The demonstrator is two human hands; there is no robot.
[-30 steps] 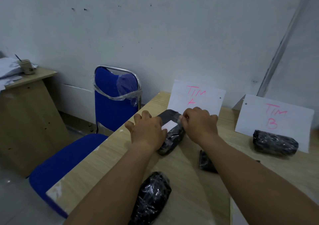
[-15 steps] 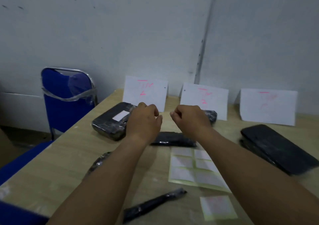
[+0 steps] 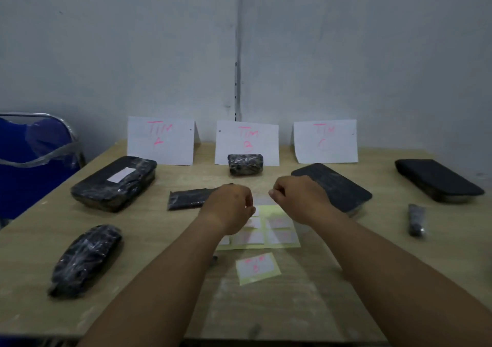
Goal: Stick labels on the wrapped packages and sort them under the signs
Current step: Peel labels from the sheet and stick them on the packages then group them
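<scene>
Labelled black package (image 3: 114, 182) lies before the left sign (image 3: 161, 140); label sheet (image 3: 282, 229) lies flat nearby.

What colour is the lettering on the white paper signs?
Pink; clearest on the left white paper sign, head view.

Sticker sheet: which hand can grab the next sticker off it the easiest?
Probably the left hand: it hangs right over the label sheet, covering its left side. The right hand sits by the sheet's far corner, partly over a flat black package.
</scene>
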